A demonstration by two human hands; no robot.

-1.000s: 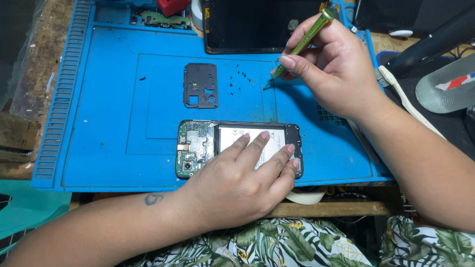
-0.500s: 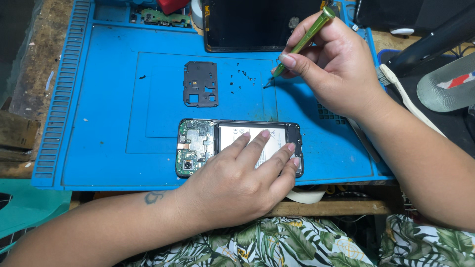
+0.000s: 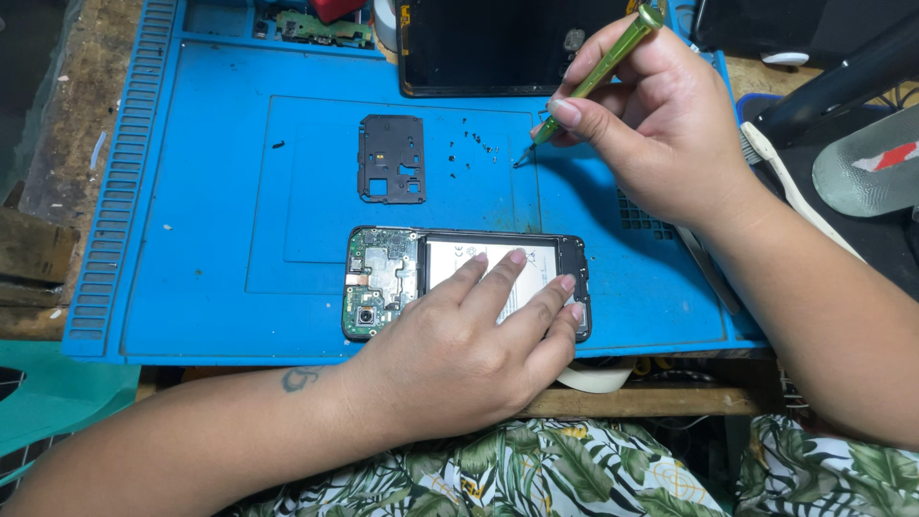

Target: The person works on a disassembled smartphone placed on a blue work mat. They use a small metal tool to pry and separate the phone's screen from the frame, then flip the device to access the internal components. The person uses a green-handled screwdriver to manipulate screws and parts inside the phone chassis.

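We find almost nothing altered from the frames a moment earlier: both hands and every part on the blue work mat (image 3: 191, 239) keep their places, which we judge to mean a pause with the tool poised rather than any fresh step.

At the left, the mat's ridged edge holds nothing we can make out. Further in, the left hand (image 3: 459, 354) lies flat with fingers spread over the opened phone (image 3: 383, 282), which rests near the mat's front edge with its circuit board exposed and its battery partly covered by the fingers. Above it lies the detached black inner cover (image 3: 391, 159), apart from the phone. Just right of that cover, a scatter of small dark screws (image 3: 474, 148) sits loose on the mat.

The mat's top compartments hold a green circuit part (image 3: 311, 24) and a red item, only partly in view. A dark panel (image 3: 488, 48) lies beside them.

At the right, the right hand (image 3: 651, 124) pinches a green screwdriver (image 3: 598, 72) between thumb and fingers, its tip lowered beside the screws.
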